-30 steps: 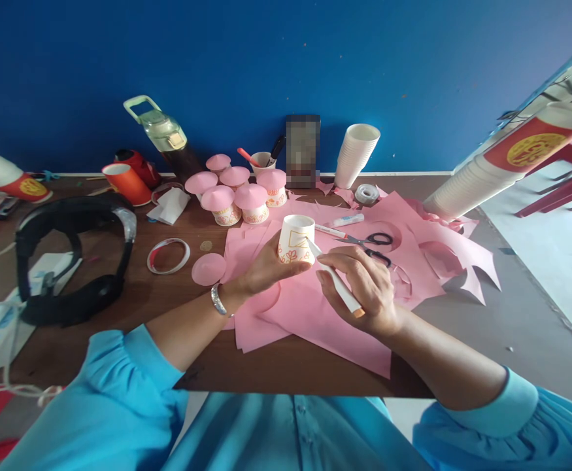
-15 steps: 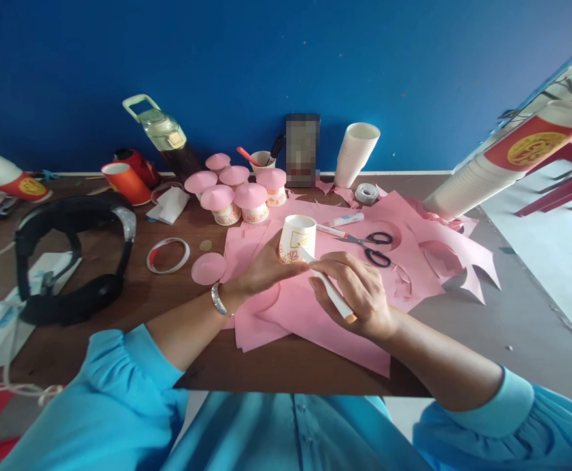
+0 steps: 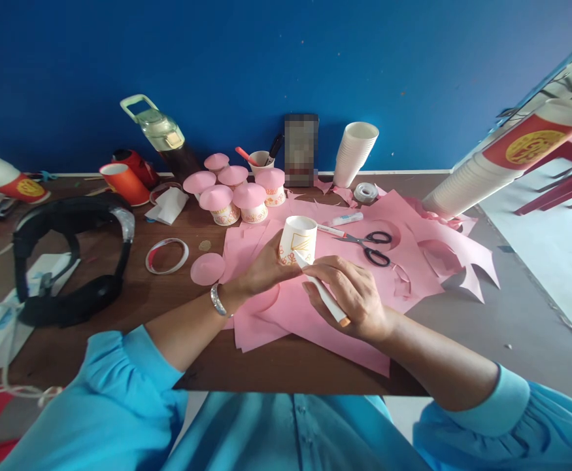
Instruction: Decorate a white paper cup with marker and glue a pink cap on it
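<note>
My left hand [image 3: 269,267] is wrapped round a small white paper cup [image 3: 299,237], its open end up, with yellow lines and orange-red flower shapes drawn on its side. In my right hand [image 3: 352,291] is a white marker [image 3: 329,299] with an orange end, its tip against or very close to the cup's side. Beneath both hands lie overlapping pink paper sheets [image 3: 315,327]. Scissors [image 3: 376,247] with black handles rest on the pink paper to the right, beside another white marker [image 3: 331,230] and a glue stick [image 3: 347,219].
Decorated cups with pink cone tops [image 3: 250,197] stand behind my left hand. A loose pink cone [image 3: 207,269] and a tape roll [image 3: 167,256] lie left, near a black headset [image 3: 72,203]. Stacked white cups [image 3: 357,154], a phone [image 3: 301,150] and a bottle [image 3: 161,134] stand along the wall.
The marker tip has shifted slightly left and down across the cup, and my right hand has moved a little left with it. The cup has turned slightly in my left hand.
</note>
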The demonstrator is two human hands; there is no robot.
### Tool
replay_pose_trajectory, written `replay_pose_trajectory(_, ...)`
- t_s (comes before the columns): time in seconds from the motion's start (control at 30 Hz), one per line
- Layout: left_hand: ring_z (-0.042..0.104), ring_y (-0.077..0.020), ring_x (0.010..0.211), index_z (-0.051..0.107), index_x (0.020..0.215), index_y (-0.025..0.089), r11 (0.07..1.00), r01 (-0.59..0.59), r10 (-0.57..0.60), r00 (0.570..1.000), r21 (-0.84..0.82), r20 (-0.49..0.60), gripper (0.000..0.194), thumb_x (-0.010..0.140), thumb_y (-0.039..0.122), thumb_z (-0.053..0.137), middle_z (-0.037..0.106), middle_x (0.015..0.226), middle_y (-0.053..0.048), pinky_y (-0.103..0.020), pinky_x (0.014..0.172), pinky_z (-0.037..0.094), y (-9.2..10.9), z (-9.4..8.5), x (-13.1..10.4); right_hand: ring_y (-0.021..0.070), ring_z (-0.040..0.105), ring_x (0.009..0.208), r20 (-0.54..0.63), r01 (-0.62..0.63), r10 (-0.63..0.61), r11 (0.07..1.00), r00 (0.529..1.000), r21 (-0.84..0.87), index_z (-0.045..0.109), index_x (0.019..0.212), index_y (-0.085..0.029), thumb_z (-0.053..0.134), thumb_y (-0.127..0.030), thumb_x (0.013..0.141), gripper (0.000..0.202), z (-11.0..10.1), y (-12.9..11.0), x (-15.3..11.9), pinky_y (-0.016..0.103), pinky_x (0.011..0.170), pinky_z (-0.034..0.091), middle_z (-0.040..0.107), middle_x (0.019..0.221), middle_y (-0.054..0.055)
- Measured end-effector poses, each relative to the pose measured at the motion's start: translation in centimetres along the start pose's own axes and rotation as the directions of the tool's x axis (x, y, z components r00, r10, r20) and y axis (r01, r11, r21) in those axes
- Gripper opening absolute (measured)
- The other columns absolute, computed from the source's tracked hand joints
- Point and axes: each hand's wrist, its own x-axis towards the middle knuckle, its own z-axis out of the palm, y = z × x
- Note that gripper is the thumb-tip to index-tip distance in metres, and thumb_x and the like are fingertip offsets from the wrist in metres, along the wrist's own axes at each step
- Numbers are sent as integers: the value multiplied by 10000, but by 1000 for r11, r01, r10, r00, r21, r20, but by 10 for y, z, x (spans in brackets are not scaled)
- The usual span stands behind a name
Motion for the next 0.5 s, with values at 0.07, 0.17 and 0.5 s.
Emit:
replay_pose_trajectory(0.07,599,-224,971,590,1121,198,1000,-4,4,1000,12,-18,554,783,490,917,648,1068,-61,-371,819,553,1,0,-1,192,749,820,-10,14,-14,1000,1000,7,619,1207,-157,631,-93,987,230,-2,1,1,309,702,647,754,934,77)
replay_pose_trajectory(0.17,594,-216,962,578,1169,196,998,42,-41,999,46,-28,600,775,493,919,640,1061,-53,-347,801,534,4,0,-2,197,753,825,-28,9,-9,1000,1000,-5,629,1206,-141,652,-67,956,262,-7,4,3,303,705,638,754,941,85)
replay_pose_trajectory(0.5,583,-235,979,580,1073,215,994,55,-53,998,90,-23,468,842,511,858,625,1031,-46,-400,864,518,21,5,-4,199,762,812,-42,-20,18,999,999,-44,591,1318,-201,625,-67,971,373,-12,10,7,310,659,623,764,953,56)
